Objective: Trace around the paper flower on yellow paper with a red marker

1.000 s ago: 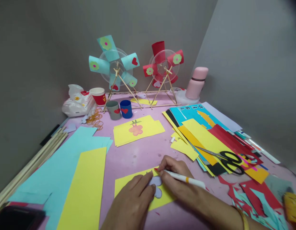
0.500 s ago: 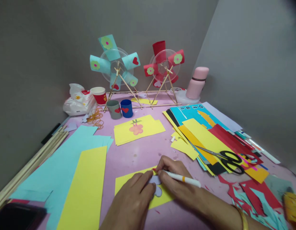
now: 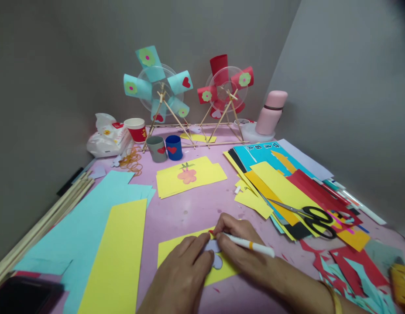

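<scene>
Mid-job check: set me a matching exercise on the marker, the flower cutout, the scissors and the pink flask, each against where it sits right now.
Things:
1. marker
2. flower cutout
3. scissors
4. pink flask

Places:
A. lying on the stack of coloured paper
B. standing at the back, beside the red paper wheel
C. gripped in the right hand
D. on the yellow sheet, at the left hand fingertips

Pairs: 1-C; 2-D; 3-A; 4-B
</scene>
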`<state>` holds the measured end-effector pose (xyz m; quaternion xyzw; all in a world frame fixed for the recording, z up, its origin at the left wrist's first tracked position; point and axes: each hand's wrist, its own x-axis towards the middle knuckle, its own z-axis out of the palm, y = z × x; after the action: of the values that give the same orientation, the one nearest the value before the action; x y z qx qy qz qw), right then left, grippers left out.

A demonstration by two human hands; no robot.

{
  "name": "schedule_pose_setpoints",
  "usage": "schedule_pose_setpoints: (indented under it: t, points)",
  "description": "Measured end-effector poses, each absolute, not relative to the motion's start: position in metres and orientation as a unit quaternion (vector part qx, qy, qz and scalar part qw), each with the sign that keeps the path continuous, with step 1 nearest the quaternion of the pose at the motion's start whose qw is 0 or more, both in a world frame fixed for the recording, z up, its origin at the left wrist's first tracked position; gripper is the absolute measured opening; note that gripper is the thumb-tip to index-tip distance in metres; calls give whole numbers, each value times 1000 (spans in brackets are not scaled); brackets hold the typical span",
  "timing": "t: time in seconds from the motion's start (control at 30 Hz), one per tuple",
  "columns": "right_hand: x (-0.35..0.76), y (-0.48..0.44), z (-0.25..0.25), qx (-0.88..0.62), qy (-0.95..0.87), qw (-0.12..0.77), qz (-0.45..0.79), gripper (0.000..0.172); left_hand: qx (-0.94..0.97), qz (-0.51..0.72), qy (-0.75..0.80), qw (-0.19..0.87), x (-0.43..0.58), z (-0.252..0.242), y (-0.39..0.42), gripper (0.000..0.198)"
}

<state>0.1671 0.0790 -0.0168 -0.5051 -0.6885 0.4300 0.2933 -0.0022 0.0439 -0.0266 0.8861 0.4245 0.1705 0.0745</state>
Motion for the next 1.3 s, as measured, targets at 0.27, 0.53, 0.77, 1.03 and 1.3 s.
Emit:
schedule_pose_setpoints:
  t: [0.27,0.53,0.77,1.03,1.3]
  points:
    - [168,81,-17,-503,-691,292,429,10,885,167,430,72,-5,-21,42,32]
    - [168,80,-18,-492,-696,298,430,10,880,227,416,42,-7,-46,41,34]
    - [169,80,-18,-472,-687,309,458,12,881,219,418,41,-8,-43,41,35]
    - [170,79,-18,-461,-684,320,466,14,879,229,417,37,-8,-42,41,35]
    - [170,78,-19,-458,-678,321,477,15,888,201,412,32,-7,-24,42,34]
